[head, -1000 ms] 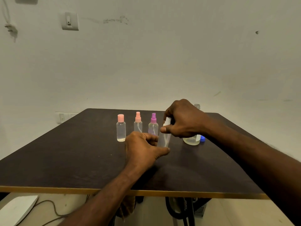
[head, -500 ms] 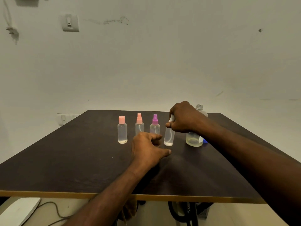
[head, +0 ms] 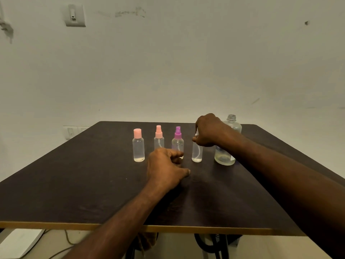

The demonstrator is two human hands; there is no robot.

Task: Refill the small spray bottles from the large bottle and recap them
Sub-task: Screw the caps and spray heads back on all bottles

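Several small clear bottles stand in a row on the dark table (head: 74, 184): one with a pink flat cap (head: 138, 146), one with a pink spray top (head: 158, 138), one with a purple spray top (head: 177, 139), and one with a white spray top (head: 197, 153). My right hand (head: 210, 130) grips the white top of that last bottle, which stands upright on the table. My left hand (head: 166, 168) rests on the table just in front of the purple bottle, fingers loosely curled, holding nothing. The large clear bottle (head: 226, 148) stands uncapped behind my right wrist.
A light switch plate (head: 74, 15) is on the wall behind. Sockets (head: 71, 132) sit low on the wall left of the table. A white object (head: 18, 242) and cables lie on the floor under the front edge.
My right hand carried the white-topped bottle back and set it upright in the row beside the purple one. My left hand let go of its body and now rests on the table.
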